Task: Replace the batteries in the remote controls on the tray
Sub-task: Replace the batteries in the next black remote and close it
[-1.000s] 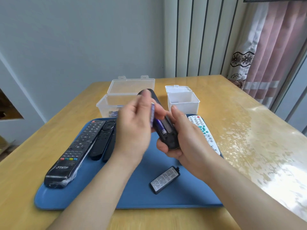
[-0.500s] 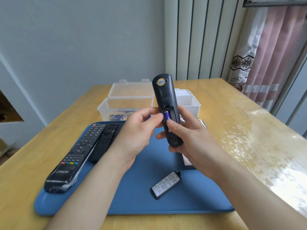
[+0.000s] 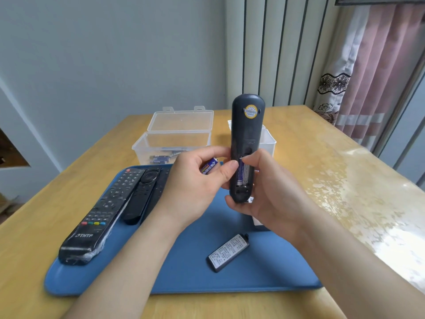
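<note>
- While my right hand [image 3: 271, 194] grips the dark remote [image 3: 247, 130] upright above the tray [image 3: 264, 272], back towards me, its battery bay stands open.
- One seated battery [image 3: 240, 172] fills the bay's nine o'clock slot, with my right thumb at its top end. The three o'clock slot looks bare.
- My left hand [image 3: 195, 187] curls round a loose battery [image 3: 208, 168], pinching it just beside the remote at nine o'clock. A fingertip touches the remote's edge.
- I cannot tell whether the loose one is spent or fresh.
- The cover [image 3: 228, 252] lies flat on the tray at six o'clock of the remote, well apart, so closing up is not yet done.
- The long black remote [image 3: 101, 210] and the shorter black remote [image 3: 140, 196] lie face up at the tray's nine o'clock side. I judge they are left to do.
- The clear box [image 3: 161, 143] of batteries stands on the table [image 3: 322, 157] at twelve o'clock.
- My guess is that I am midway through one remote.
</note>
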`<state>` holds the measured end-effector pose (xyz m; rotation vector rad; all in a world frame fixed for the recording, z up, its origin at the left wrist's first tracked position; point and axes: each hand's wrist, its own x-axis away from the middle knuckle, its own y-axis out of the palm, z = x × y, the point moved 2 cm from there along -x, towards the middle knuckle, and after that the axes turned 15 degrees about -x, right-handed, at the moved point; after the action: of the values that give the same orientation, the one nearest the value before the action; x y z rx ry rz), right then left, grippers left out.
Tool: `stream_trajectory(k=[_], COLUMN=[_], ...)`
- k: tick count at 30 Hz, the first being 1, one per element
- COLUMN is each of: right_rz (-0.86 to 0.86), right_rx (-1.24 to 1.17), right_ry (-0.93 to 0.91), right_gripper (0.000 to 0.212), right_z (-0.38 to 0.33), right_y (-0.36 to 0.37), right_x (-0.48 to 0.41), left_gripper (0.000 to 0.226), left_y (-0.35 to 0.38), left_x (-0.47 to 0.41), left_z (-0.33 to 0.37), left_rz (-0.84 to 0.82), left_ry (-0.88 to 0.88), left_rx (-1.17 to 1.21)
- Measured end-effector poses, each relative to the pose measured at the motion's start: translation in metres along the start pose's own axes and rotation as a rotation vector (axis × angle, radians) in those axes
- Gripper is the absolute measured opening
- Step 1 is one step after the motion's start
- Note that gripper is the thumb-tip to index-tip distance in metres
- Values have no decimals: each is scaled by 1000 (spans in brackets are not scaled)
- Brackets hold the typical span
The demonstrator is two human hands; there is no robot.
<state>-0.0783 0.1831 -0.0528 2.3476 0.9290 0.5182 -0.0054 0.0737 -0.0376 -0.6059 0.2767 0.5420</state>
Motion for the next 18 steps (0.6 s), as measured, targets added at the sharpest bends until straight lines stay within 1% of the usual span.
stream_trajectory(k=[4, 7, 10, 13, 15, 18], right_rz=[-10, -13, 0, 2, 7, -21], right_rx=[-5, -14, -39, -57, -79, -114], right_ry=[-15, -26, -10, 37, 63, 72], right_gripper=[29, 34, 24, 24, 27, 28], right_z=[3, 5, 6, 6, 4, -2], right_y=[0, 1, 0, -3, -5, -6], right_x=[-3, -4, -4, -6, -6, -4], left_gripper=[16, 17, 19, 15, 15, 25], left_y=[-2, -1, 2, 5, 9, 15], left_x=[-1, -2, -1, 0, 1, 4], left_z=[-2, -3, -2, -4, -5, -1], left_rz=[21, 26, 33, 32, 26, 89], left_ry=[-4, 7, 27, 35, 48, 108], left_rx=[0, -18, -46, -84, -135, -261])
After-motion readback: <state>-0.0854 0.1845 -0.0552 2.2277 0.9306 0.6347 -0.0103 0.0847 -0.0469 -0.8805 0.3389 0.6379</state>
